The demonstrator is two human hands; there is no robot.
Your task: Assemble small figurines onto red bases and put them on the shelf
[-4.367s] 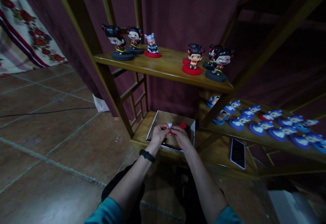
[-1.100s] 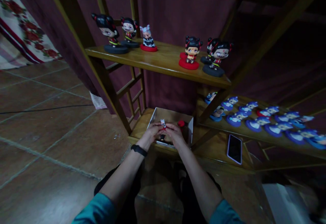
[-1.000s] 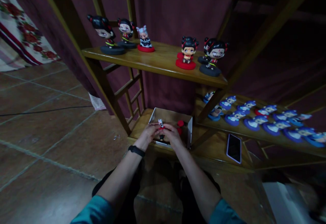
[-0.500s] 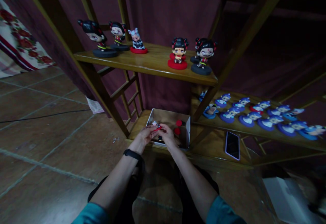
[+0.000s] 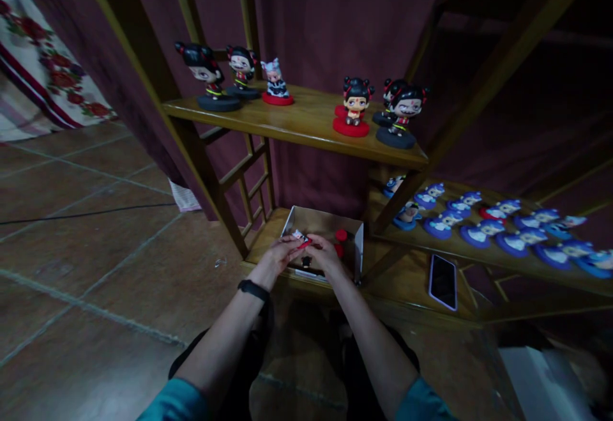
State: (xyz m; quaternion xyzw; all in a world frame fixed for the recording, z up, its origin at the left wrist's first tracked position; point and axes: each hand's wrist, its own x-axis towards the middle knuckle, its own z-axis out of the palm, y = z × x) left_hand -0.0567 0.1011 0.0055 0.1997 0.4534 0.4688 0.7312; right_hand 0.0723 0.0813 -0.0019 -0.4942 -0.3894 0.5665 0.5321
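Note:
Between both hands, over an open cardboard box (image 5: pixel 325 219), is a small figurine (image 5: pixel 301 238) with a pale head and a red base. My left hand (image 5: pixel 281 252) grips it from the left, fingers closed round its side. On the other side, my right hand (image 5: pixel 324 255) pinches the red base. Inside the box lie red round pieces (image 5: pixel 340 236) and a dark-haired figurine (image 5: pixel 306 262), partly hidden by my hands.
The upper shelf (image 5: pixel 297 121) carries several black-haired figurines (image 5: pixel 355 105) and a pale-haired figurine (image 5: pixel 275 82) on a red base. Rows of blue-based figurines (image 5: pixel 481 232) stand on the right shelf. A phone (image 5: pixel 443 282) lies on the bottom board. A white box (image 5: pixel 541 376) is at lower right.
The figurine in my hands has tilted so more of its front shows. My hands have shifted slightly, uncovering more of the dark-haired figurine in the box. The whole view has moved a little.

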